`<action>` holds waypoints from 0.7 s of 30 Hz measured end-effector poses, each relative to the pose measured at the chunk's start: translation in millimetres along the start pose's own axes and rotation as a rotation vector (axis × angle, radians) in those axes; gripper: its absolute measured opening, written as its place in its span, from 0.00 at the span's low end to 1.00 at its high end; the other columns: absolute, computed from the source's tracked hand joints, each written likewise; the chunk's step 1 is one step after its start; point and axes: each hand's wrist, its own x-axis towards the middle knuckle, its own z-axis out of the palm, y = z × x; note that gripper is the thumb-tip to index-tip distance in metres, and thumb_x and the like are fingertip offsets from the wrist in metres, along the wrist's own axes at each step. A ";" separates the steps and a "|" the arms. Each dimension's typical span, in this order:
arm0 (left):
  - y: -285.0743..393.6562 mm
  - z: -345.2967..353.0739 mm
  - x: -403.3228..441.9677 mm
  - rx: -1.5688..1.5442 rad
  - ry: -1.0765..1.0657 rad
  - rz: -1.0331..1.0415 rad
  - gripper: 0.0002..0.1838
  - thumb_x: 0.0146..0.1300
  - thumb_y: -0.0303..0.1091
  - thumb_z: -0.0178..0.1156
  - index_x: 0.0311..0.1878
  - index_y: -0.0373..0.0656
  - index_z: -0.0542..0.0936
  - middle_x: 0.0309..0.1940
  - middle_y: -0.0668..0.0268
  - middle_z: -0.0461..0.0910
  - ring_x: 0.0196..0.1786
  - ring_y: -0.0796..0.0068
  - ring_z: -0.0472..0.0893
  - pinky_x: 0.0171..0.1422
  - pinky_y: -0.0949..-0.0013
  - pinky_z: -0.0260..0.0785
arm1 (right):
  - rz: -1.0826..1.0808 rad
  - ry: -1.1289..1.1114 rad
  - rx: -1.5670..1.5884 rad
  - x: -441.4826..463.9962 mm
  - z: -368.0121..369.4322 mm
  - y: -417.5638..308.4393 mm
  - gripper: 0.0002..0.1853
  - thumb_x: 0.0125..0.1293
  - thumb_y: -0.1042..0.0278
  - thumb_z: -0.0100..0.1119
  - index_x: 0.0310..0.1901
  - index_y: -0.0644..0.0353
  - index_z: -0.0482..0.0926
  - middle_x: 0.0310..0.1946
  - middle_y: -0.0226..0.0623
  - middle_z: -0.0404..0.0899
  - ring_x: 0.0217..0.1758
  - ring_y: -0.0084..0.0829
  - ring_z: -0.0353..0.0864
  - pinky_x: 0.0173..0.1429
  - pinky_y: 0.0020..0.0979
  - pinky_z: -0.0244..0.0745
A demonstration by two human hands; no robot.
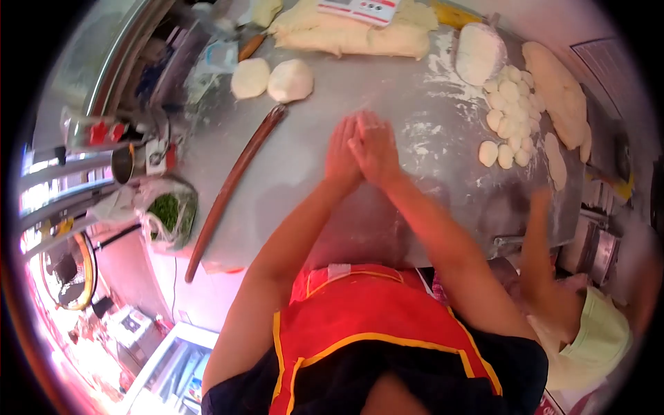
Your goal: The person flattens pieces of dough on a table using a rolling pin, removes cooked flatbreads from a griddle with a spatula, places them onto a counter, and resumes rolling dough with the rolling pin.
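Over the middle of the metal table, my left hand (pixel 343 151) and my right hand (pixel 377 147) are pressed together at the palms. Their fingers stretch out towards the far side, and the right thumb crosses towards the left hand. No object shows between them, though the space between the palms is hidden. To the left of my hands lies a long brown rolling pin (pixel 235 176), slanting across the table. Just beyond its far end sit two round pieces of dough, a whiter one (pixel 290 81) and a second one (pixel 250 78).
A large dough slab (pixel 353 41) lies along the far edge. Several small dough pieces (pixel 512 104), a dough lump (pixel 479 54) and a long dough strip (pixel 557 93) are at the right. Another person's arm (pixel 543 256) reaches in there. A bag of greens (pixel 169 211) stands left.
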 end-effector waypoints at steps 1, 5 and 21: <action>2.7 0.4 3.9 0.038 -0.091 0.017 0.34 0.69 0.42 0.51 0.75 0.40 0.57 0.75 0.54 0.56 0.79 0.54 0.52 0.81 0.55 0.44 | -0.023 -0.039 -0.038 3.0 -3.2 -3.4 0.30 0.70 0.55 0.53 0.66 0.66 0.65 0.65 0.52 0.68 0.70 0.53 0.64 0.72 0.54 0.57; 5.2 -1.2 11.0 -0.096 -0.142 -0.112 0.34 0.70 0.42 0.48 0.76 0.39 0.55 0.76 0.55 0.53 0.80 0.55 0.48 0.82 0.55 0.41 | 0.041 0.029 0.063 8.5 -1.7 0.7 0.29 0.70 0.56 0.52 0.66 0.67 0.66 0.66 0.54 0.68 0.71 0.53 0.64 0.73 0.54 0.55; -47.1 -35.7 -40.8 -0.099 0.086 -0.098 0.29 0.67 0.34 0.53 0.71 0.38 0.64 0.71 0.53 0.64 0.75 0.50 0.60 0.79 0.49 0.49 | 0.724 0.233 0.216 61.5 -90.5 137.9 0.25 0.63 0.62 0.63 0.58 0.67 0.73 0.48 0.54 0.78 0.55 0.50 0.77 0.61 0.43 0.70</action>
